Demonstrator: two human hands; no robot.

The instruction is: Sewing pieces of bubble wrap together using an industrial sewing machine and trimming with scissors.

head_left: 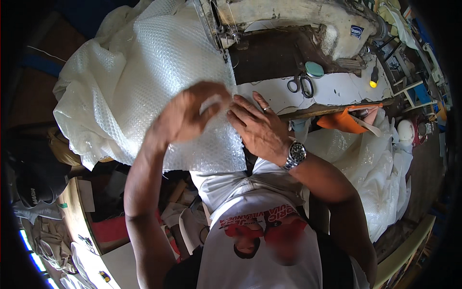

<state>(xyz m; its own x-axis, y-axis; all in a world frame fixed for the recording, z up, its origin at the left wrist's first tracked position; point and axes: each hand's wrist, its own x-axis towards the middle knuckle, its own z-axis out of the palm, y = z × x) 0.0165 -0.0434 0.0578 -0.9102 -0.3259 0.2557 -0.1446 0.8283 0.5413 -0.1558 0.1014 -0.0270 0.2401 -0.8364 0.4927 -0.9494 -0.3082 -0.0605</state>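
A large sheet of bubble wrap (168, 53) spreads under the sewing machine (284, 17), its right edge running down from the needle area to my lap. My left hand (197, 108) is above the wrap, blurred by motion, its fingers curved and its thumb apart with nothing seen between them. Its fingertips come close to those of my right hand (257, 125). The right hand lies flat along the wrap's edge, fingers stretched, with a ring and a metal watch (296, 154) at the wrist.
Black-handled scissors (301, 86), a green oval object (314, 70) and a yellow-tipped screwdriver (374, 78) lie on the worn white tabletop (341, 90). Below its edge are an orange pouch-like item (344, 121) and more clear plastic wrap (370, 178). A wooden cabinet (77, 202) stands at left.
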